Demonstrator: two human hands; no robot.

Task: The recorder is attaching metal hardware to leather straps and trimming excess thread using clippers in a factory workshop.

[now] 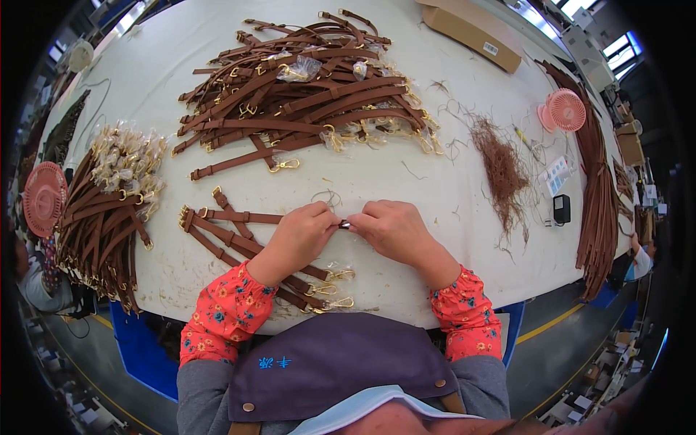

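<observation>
My left hand [301, 235] and my right hand [391, 228] meet at the middle of the white table [406, 181], fingertips together, pinching the end of a brown leather strap [243, 216] where a small metal piece [345, 225] shows between them. The strap runs off to the left under my left hand. Several more brown straps with gold clasps [239, 250] lie in a small group beneath my left forearm, their clasps near the table's front edge.
A big heap of brown straps [304, 94] lies at the back. Another bundle with wrapped clasps [109, 210] hangs over the left edge. A tuft of brown thread trimmings [500, 167], a pink fan [564, 110], long straps [598, 188] and a cardboard box [471, 32] are on the right.
</observation>
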